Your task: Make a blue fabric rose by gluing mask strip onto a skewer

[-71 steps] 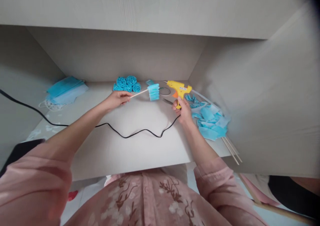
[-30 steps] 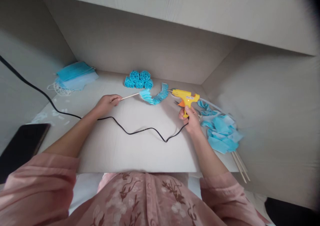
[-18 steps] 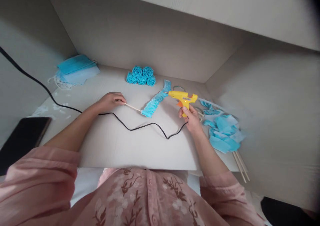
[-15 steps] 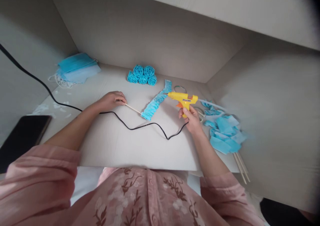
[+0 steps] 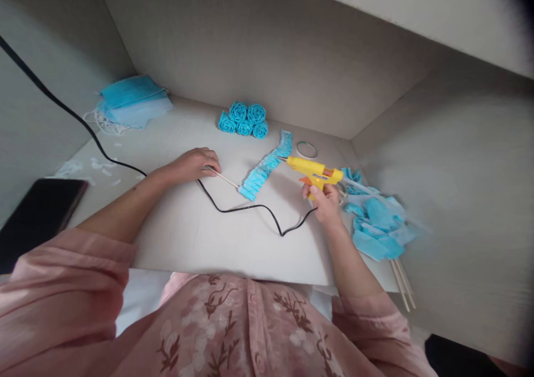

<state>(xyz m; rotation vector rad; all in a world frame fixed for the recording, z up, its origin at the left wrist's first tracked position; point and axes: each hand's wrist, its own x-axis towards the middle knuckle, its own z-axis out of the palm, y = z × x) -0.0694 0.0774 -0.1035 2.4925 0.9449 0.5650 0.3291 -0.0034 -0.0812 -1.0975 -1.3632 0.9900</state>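
Observation:
Between the fingers of my left hand (image 5: 196,164) is a thin wooden stick (image 5: 225,178). Its far end meets the near end of a pleated blue strip (image 5: 262,171), which slants away from me across the table. My right hand (image 5: 325,200) is wrapped round the handle of a yellow hot glue gun (image 5: 312,169). The gun points left, its metal tip at the right edge of the strip. A clear glue stick (image 5: 359,183) pokes out of its back. Behind the strip, several rolled blue rosettes (image 5: 244,120) are stacked against the back panel.
Blue face masks (image 5: 133,102) lie at the back left, near white scraps (image 5: 70,169) and a black phone (image 5: 41,216). A black cord (image 5: 233,209) crosses the table. Blue cut pieces (image 5: 379,227), wooden sticks (image 5: 403,288) and a tape ring (image 5: 306,149) lie on the right.
The glue gun has shifted slightly right and toward me along the strip's edge. My left hand still holds the stick at the strip's near end. The whole view has tilted a little.

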